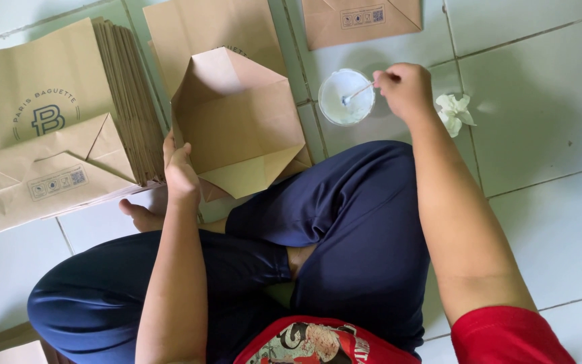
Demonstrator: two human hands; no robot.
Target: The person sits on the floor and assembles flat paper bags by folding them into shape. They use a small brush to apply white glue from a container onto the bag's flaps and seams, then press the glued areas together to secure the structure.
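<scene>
Frame centre: we see the left hand (182, 176) pinching the left edge of the brown paper bag (237, 125), bottom flaps open. It looks light, thin, crease-prone; best gripped at folded edges. The right hand (404, 87) pinches a small stick (358, 90) in the white glue dish (346, 98).

The far bag (362, 20) is cut off by the top edge. The stack (129, 101) hides the floor under it, and its lower bags show only as edges. A brown piece (8, 347) at the near left corner runs out of view. The stick's (358, 91) tip is too small to make out.
</scene>
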